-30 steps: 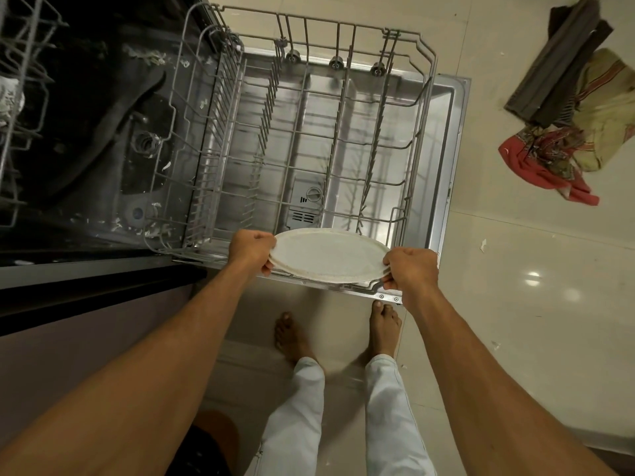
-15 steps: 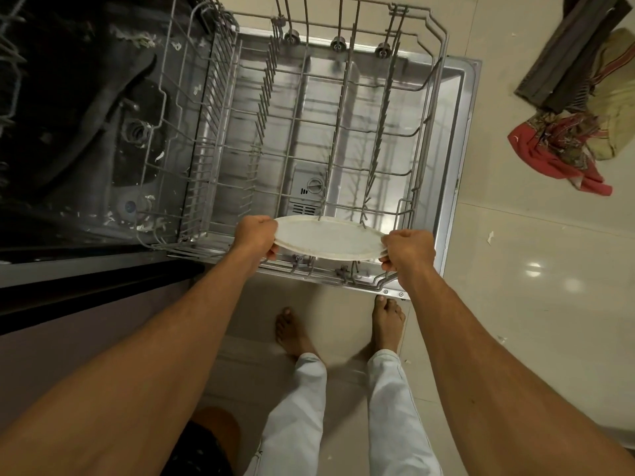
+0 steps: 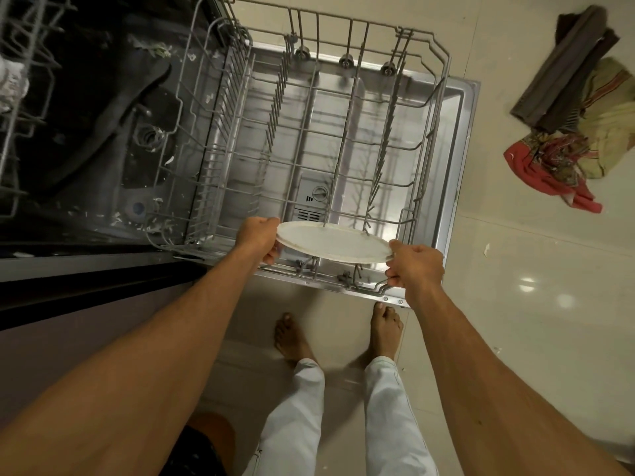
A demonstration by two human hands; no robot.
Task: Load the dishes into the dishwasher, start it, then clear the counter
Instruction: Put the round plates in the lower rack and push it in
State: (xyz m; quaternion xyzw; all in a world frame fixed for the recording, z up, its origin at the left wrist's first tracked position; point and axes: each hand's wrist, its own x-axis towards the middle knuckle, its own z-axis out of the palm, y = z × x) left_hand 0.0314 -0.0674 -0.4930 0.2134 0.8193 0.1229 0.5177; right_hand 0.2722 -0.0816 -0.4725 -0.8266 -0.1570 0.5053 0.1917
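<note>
Head view: plate [image 3: 330, 242] gripped by its rim at both sides, left hand [image 3: 256, 240] and right hand [image 3: 415, 269], hovering at the rack's [image 3: 443, 132] near edge, not seated yet. Looks like the first dish in; starting the machine and clearing the worktop are both pending.

1. Upper left of the frame: the upper rack [image 3: 20, 97] is cut by the left and top edges. A white thing [image 3: 10, 84] in it is too blurred to name.
2. Just right of that, the dishwasher tub [image 3: 103, 139] sits in the dark, and the pale specks [image 3: 117, 218] on its floor are too small to tell.
3. Centre: both ends of the plate [image 3: 330, 242] are hidden where the left hand [image 3: 259, 237] and right hand [image 3: 417, 267] grip it.
4. Upper right: the cloths [image 3: 584, 132] run off the right edge.
5. Bottom edge: the forearms [image 3: 171, 355] and legs [image 3: 295, 424] are cut off.
</note>
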